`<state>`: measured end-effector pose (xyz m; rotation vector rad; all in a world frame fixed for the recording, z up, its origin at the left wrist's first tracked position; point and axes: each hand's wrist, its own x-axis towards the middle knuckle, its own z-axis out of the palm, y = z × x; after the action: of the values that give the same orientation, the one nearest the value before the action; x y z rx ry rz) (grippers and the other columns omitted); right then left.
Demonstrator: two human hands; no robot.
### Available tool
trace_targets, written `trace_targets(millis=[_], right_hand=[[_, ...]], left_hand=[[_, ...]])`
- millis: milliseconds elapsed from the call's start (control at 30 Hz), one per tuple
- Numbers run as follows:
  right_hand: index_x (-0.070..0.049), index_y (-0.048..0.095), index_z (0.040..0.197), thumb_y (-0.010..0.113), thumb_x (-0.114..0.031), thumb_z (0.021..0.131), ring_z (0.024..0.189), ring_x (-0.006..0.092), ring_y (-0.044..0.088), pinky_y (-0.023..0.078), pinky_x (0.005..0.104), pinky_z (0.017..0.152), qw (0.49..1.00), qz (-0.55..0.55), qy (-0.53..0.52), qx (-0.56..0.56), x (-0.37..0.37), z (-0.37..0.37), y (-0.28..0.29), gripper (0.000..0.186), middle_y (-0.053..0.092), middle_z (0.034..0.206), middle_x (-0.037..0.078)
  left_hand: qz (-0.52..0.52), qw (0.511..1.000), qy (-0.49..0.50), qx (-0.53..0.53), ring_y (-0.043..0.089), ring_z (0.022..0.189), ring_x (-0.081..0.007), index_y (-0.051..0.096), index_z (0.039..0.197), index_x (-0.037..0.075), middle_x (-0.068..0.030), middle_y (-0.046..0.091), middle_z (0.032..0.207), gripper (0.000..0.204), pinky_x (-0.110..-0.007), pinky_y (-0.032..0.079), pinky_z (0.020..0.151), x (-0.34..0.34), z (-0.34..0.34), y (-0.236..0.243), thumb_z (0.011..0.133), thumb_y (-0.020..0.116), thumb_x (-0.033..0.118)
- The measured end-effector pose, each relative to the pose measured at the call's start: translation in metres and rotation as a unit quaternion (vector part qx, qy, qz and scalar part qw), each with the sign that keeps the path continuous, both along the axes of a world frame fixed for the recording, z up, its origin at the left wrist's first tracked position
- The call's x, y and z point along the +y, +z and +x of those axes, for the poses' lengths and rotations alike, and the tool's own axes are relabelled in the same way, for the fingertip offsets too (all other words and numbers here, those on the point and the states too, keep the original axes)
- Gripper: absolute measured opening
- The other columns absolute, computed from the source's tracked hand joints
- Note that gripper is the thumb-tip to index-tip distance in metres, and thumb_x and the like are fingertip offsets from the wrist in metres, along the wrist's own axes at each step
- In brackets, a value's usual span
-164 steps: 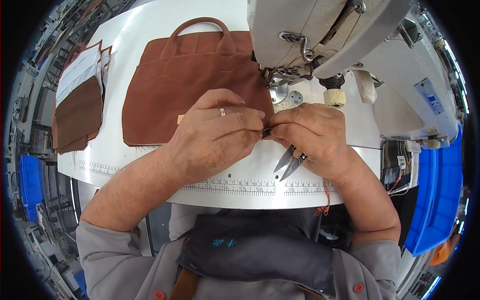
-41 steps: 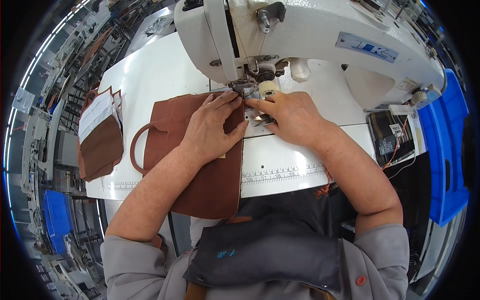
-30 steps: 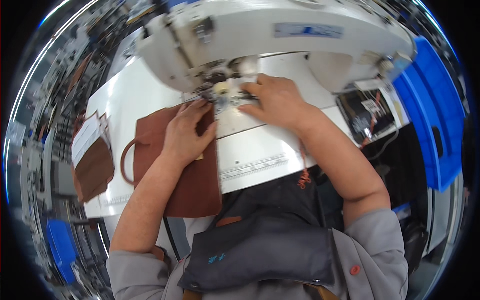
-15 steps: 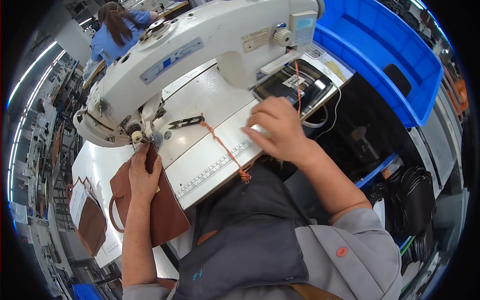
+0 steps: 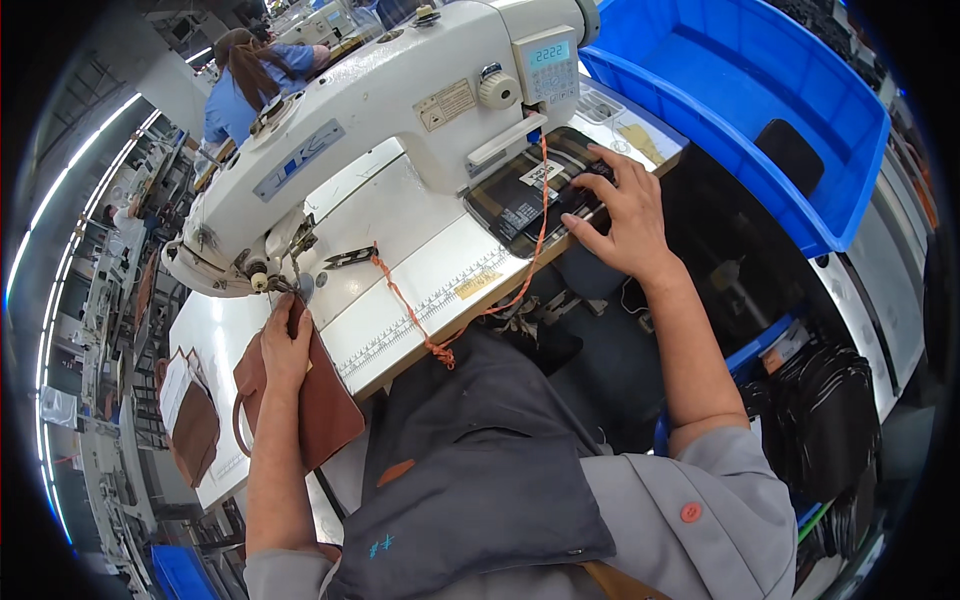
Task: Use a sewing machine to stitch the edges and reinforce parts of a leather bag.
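My left hand [image 5: 287,348] lies on a reddish-brown bag [image 5: 330,400] beside the needle and presser foot [image 5: 282,282] of a white sewing machine [image 5: 360,110], fingers stretched toward the foot. The bag's handle hangs at its left. My right hand [image 5: 624,214] is at the machine's right end, open, fingers spread and bent over a dark plaid flat item [image 5: 515,200] with a white label; whether they touch it I cannot tell. Black thread snips [image 5: 350,255] on a knotted orange cord [image 5: 408,305] lie on the white table [image 5: 410,230].
A stack of brown and white pieces [image 5: 185,430] lies at the left. A large blue bin [image 5: 740,80] stands at upper right, dark stacked pieces [image 5: 820,430] below it. A co-worker in blue [image 5: 235,100] sits beyond the machine.
My view has turned right. The snips, earlier in my right hand, lie on the table. My right hand has moved rightward to the plaid item; my left hand stays on the bag.
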<state>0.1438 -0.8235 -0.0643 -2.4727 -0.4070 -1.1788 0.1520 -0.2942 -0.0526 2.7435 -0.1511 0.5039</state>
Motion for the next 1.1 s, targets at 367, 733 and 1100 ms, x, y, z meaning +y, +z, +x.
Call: trace_targets(millis=[367, 733, 1100], right_hand=[[-0.008, 0.070, 0.099, 0.076, -0.030, 0.088, 0.101, 0.0318, 0.062, 0.044, 0.0442, 0.086, 0.994, 0.080, 0.007, -0.074, 0.029, -0.022, 0.026, 0.025, 0.067, 0.118, 0.012], [-0.006, 0.072, 0.108, 0.071, -0.023, 0.095, 0.081, 0.0329, 0.071, 0.057, 0.0422, 0.072, 0.835, 0.037, 0.438, 0.331, 0.219, -0.077, -0.018, 0.021, 0.071, 0.090, 0.012], [0.002, 0.066, 0.124, 0.065, -0.014, 0.100, 0.084, 0.0314, 0.074, 0.058, 0.0390, 0.077, 0.655, 0.222, 0.511, 0.510, 0.304, -0.087, -0.037, 0.028, 0.073, 0.093, 0.020]], left_hand=[[0.012, 1.000, 0.000, 0.011, 0.056, 0.133, -0.0395, 0.058, 0.139, -0.002, -0.0242, 0.060, 0.142, 0.051, -0.044, 0.042, 0.114, -0.001, 0.003, 0.003, 0.100, 0.063, 0.028], [0.058, 0.987, -0.072, 0.129, 0.024, 0.157, -0.0364, 0.038, 0.159, 0.008, -0.0154, 0.031, 0.168, 0.095, -0.065, 0.007, 0.125, -0.018, -0.106, 0.038, 0.091, 0.059, 0.070], [0.109, 0.978, -0.097, 0.151, 0.027, 0.156, -0.0351, 0.041, 0.158, 0.009, -0.0151, 0.035, 0.166, 0.103, -0.067, 0.006, 0.124, 0.014, -0.129, 0.048, 0.080, 0.071, 0.069]])
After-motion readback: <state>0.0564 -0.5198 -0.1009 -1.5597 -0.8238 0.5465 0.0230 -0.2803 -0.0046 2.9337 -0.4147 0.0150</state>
